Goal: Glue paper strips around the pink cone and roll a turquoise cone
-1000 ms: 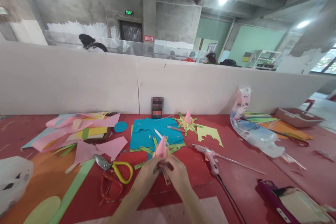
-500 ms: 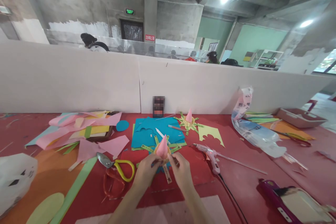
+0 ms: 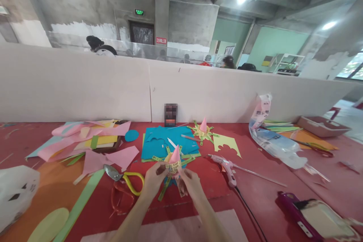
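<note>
Between my hands is a paper craft with a pink cone (image 3: 176, 155), a yellow patterned band (image 3: 173, 167) around its base and green patterned strips sticking outward. My left hand (image 3: 155, 178) pinches the left side of the band. One green strip (image 3: 163, 190) points down toward me beside it. My right hand (image 3: 192, 182) is closed on a pinkish-brown patterned paper strip (image 3: 182, 189) at the lower right of the cone; its fingertips are partly hidden. Farther back stands a similar finished-looking paper craft (image 3: 203, 127) with its own pink cone.
Yellow-handled shears (image 3: 133, 183) lie left of my hands, and a pink glue gun (image 3: 229, 169) with a cord lies right. Blue paper (image 3: 155, 147) is behind the craft. Paper scraps (image 3: 93, 162) are heaped left. A plastic bag (image 3: 283, 149) and purple device (image 3: 296, 211) sit right.
The paper craft has turned and tilted, so its yellow band and a green strip at lower left now show. The pinkish-brown strip has shifted slightly right, against my right hand.
</note>
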Motion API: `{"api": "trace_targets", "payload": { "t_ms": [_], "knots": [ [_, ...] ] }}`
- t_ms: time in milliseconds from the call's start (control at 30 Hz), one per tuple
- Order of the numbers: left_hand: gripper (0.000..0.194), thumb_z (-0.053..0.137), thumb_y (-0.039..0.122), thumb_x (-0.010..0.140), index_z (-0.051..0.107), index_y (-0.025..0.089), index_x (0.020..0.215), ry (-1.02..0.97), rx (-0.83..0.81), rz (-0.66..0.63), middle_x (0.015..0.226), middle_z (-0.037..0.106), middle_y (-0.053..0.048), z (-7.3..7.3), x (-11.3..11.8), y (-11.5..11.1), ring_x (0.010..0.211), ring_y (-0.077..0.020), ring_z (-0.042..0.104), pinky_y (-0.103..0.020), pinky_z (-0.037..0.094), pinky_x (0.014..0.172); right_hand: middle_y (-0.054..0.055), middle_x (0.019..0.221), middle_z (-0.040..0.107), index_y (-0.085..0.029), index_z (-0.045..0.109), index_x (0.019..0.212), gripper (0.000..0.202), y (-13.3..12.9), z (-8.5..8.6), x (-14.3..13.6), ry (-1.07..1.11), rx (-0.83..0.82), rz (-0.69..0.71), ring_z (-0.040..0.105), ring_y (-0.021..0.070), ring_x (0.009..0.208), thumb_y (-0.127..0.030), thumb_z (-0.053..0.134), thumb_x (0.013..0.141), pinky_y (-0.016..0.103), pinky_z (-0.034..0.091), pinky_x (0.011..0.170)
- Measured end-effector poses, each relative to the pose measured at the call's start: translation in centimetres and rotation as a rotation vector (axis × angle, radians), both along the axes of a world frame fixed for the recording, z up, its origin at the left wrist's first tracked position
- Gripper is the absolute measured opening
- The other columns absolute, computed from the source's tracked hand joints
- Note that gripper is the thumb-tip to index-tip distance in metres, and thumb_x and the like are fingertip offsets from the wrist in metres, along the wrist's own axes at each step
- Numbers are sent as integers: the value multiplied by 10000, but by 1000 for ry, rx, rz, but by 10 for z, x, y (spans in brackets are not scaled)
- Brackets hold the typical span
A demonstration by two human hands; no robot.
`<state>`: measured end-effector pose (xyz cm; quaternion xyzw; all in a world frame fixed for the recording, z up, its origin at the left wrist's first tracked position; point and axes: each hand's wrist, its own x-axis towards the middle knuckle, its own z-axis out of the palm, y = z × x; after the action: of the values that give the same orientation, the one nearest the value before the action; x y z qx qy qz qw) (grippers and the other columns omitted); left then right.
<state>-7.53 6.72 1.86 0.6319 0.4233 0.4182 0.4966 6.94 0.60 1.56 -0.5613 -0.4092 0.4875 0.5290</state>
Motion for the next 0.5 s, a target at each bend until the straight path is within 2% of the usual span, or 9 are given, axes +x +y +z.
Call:
{"api": "trace_targets", "payload": {
  "t_ms": [133, 233, 500],
  "knots": [
    [226, 590, 324, 668, 619, 167, 827, 5, 3, -58, 807, 688, -33, 4, 2, -5, 777, -195, 629, -280, 479, 726, -79, 418, 479, -174, 517, 693, 396, 4, -9, -1, 149, 25, -25, 326, 35, 257, -557, 613, 664, 172, 241, 276],
    [240, 593, 323, 666, 628, 156, 834, 16, 3, -90, 816, 687, -41, 4, 5, -8, 780, -200, 625, -279, 474, 722, -83, 422, 474, -179, 475, 647, 409, 6, -14, 2, 197, 33, -50, 309, 26, 254, -548, 650, 623, 173, 223, 277],
    [263, 501, 377, 738, 623, 147, 697, 189, 101, -79, 685, 636, -25, 3, 6, -8, 692, -171, 570, -243, 432, 650, -89, 387, 404, -181, 450, 587, 410, 1, -3, 2, 176, 53, -79, 280, 22, 268, -552, 603, 672, 182, 196, 298]
  ]
}}
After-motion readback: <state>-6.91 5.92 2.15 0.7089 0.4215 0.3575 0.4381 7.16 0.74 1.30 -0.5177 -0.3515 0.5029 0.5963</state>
